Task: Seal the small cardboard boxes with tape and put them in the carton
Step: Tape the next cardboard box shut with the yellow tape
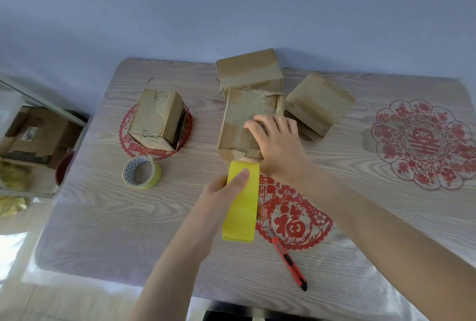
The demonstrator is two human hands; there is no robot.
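Observation:
A small cardboard box [239,120] stands at the table's middle. My right hand [278,145] lies flat on its top with fingers spread. My left hand [226,192] grips a yellow tape roll [242,207] held against the box's near edge, thumb across the roll. Behind stand two more small boxes, one at the back [248,71] and one at the right [319,104]. A further small box [157,117] stands apart to the left. The carton [33,135] sits on the floor, left of the table.
A second tape roll [141,172] lies on the table left of my hands. A red utility knife [289,261] lies near the front edge. Red paper-cut decorations [425,143] are stuck on the wooden table [103,217]. A wall rises behind.

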